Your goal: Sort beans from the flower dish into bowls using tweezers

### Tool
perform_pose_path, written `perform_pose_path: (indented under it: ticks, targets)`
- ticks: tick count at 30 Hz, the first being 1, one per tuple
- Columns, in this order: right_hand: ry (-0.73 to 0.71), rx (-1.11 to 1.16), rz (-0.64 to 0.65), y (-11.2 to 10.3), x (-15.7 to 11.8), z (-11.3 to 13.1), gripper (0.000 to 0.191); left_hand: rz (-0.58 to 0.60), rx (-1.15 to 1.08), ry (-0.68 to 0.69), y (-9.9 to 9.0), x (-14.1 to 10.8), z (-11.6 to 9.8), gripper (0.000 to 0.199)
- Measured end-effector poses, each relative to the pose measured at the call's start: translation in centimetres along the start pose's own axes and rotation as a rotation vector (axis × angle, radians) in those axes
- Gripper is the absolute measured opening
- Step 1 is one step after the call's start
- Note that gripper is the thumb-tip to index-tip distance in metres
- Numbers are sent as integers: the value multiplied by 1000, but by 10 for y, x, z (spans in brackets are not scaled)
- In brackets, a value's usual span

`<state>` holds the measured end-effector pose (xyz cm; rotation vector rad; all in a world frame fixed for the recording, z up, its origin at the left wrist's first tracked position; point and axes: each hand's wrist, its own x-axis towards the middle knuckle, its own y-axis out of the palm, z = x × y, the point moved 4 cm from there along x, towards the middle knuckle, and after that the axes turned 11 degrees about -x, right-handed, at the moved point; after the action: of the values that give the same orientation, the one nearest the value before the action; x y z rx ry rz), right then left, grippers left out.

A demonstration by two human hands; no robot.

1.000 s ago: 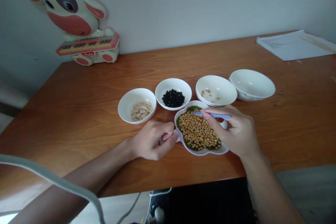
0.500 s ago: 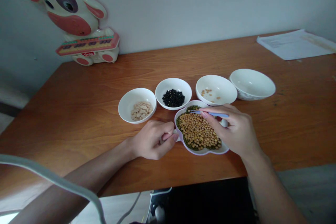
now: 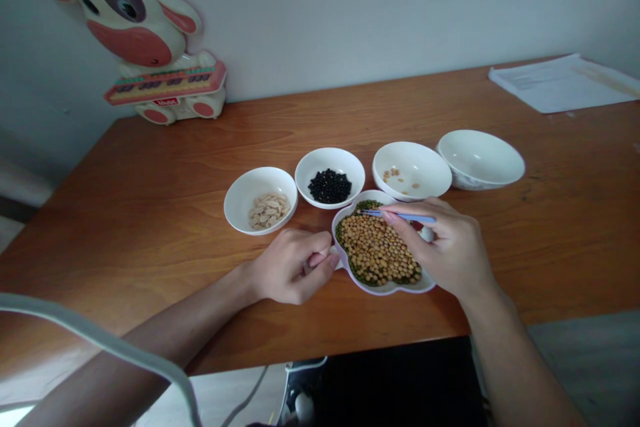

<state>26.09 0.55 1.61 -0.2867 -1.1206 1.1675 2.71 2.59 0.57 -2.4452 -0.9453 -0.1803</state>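
Note:
My left hand (image 3: 297, 267) is closed round the short handle of a white, purple-rimmed lobed dish (image 3: 373, 291). Tan soybeans (image 3: 380, 247) fill most of it, with small green beans (image 3: 369, 205) showing along the edges. Between the fingers of my right hand (image 3: 445, 243) is a pair of blue tweezers (image 3: 400, 215), held low over the dish with the tips at the soybeans by its far side. Whether the tips grip a bean is too small to tell. My right hand hides the dish's right side.
Behind the dish stand white bowls: one (image 3: 236, 207) with pale flat seeds, one (image 3: 310, 195) with black beans, one (image 3: 425, 170) with a few soybeans, and a bare one (image 3: 483, 157). A cow toy (image 3: 165, 73) and papers (image 3: 560, 83) lie farther back. A grey cable (image 3: 100, 340) crosses the lower left.
Both hands, the tweezers and the dish stay almost where they were. Only a slight shift of the camera's view shows.

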Motion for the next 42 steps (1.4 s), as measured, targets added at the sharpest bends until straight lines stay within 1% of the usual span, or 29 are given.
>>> perform_pose_path:
  ticks: [5, 12, 35, 42]
  targets:
    - [13, -3, -18, -1, -1, 1, 13, 8, -2, -13, 0, 0, 0, 34]
    - [9, 0, -9, 0, -2, 0, 12, -1, 7, -3, 0, 0, -1, 33]
    - [-51, -23, 5, 0, 1, 1, 13, -1, 15, 4, -1, 1, -3, 33]
    - [-22, -17, -14, 0, 0, 0, 12, 0, 9, 3, 0, 1, -3, 34]
